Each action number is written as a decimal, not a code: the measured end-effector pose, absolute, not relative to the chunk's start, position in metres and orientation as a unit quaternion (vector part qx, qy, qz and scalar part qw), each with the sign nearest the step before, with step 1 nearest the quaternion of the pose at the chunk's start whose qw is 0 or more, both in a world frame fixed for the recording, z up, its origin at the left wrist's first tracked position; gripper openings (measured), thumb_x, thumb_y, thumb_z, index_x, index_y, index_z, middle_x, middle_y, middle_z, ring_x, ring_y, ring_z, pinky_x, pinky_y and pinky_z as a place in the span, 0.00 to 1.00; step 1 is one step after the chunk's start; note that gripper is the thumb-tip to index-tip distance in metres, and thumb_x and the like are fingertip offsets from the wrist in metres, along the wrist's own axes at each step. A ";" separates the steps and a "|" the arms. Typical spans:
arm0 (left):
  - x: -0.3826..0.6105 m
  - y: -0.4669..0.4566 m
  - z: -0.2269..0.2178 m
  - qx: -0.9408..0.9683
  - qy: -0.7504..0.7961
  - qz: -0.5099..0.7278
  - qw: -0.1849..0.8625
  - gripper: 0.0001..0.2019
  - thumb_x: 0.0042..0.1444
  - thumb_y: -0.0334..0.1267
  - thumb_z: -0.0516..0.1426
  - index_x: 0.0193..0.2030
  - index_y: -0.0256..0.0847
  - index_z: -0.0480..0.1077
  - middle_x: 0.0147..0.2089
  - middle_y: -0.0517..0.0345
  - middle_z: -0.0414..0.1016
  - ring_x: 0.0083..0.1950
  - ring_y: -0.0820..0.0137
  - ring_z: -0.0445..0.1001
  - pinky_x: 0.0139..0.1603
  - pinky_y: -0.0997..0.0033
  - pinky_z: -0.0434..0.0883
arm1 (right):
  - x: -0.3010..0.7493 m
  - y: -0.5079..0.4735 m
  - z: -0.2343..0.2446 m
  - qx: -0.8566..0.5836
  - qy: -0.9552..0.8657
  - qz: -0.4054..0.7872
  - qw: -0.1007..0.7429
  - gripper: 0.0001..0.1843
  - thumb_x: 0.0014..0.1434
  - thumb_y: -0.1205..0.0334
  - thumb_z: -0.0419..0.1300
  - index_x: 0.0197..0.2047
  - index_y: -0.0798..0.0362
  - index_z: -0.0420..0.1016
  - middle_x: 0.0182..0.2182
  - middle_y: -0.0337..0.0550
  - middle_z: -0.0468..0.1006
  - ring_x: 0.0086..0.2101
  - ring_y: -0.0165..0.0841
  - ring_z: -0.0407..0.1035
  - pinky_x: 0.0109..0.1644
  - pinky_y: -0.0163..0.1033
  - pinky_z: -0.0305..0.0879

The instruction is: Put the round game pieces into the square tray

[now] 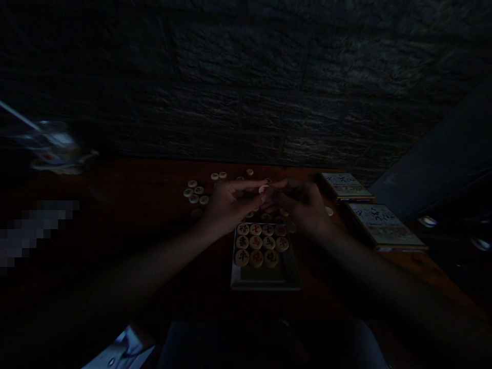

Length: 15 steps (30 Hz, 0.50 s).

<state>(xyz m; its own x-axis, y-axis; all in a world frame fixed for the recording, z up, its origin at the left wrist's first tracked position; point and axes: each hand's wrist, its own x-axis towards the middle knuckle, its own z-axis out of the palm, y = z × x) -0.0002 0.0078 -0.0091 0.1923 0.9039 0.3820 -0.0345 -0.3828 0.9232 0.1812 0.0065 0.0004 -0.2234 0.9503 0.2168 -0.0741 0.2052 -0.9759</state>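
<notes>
The scene is very dim. My left hand (229,203) and my right hand (302,203) meet above a small open box (235,277). Pinched between the fingertips of both hands is one round pale game piece (263,188). Inside the box lie several round wooden pieces (256,243) with red or black characters, set in rows at its far end. Loose pale pieces (195,193) are scattered on the dark table (146,205) beyond and left of my hands.
Two flat boxes with printed lids (346,185) (384,225) lie at the right of the table. A clear glass-like object (54,146) stands at the far left. A dark stone wall (246,77) rises behind the table.
</notes>
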 end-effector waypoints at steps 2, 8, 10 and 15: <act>0.000 0.008 -0.010 0.632 0.343 0.532 0.448 0.13 0.55 0.36 0.68 0.48 0.42 0.83 0.50 0.51 0.85 0.48 0.62 0.85 0.52 0.60 0.82 | 0.182 0.007 -0.002 -0.376 -0.591 0.503 0.506 0.17 0.54 0.48 0.74 0.36 0.53 0.83 0.31 0.46 0.86 0.28 0.34 0.80 0.31 0.37 0.79; 0.000 0.007 -0.011 0.591 0.342 0.524 0.509 0.09 0.57 0.38 0.67 0.44 0.42 0.84 0.42 0.52 0.87 0.40 0.63 0.86 0.45 0.61 0.83 | 0.183 0.008 -0.004 -0.389 -0.608 0.479 0.500 0.19 0.52 0.47 0.75 0.33 0.55 0.81 0.26 0.44 0.84 0.23 0.32 0.78 0.27 0.35 0.78; 0.001 0.005 -0.010 0.588 0.345 0.518 0.515 0.10 0.58 0.38 0.66 0.45 0.40 0.83 0.43 0.50 0.87 0.40 0.63 0.86 0.45 0.61 0.83 | 0.183 0.009 -0.004 -0.395 -0.607 0.479 0.496 0.20 0.51 0.46 0.76 0.32 0.55 0.80 0.25 0.44 0.83 0.22 0.32 0.77 0.26 0.34 0.77; 0.002 0.005 -0.008 0.577 0.362 0.519 0.516 0.13 0.59 0.40 0.66 0.48 0.38 0.82 0.48 0.48 0.86 0.42 0.64 0.85 0.47 0.64 0.82 | 0.182 0.008 -0.002 -0.384 -0.616 0.483 0.490 0.18 0.56 0.48 0.73 0.36 0.55 0.83 0.27 0.44 0.84 0.23 0.30 0.78 0.29 0.35 0.78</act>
<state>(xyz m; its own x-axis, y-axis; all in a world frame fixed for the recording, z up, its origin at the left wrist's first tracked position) 0.0017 0.0046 -0.0082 0.1986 0.9536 0.2264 -0.1177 -0.2062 0.9714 0.1819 0.0081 -0.0015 -0.2254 0.9459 0.2332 -0.0004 0.2393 -0.9709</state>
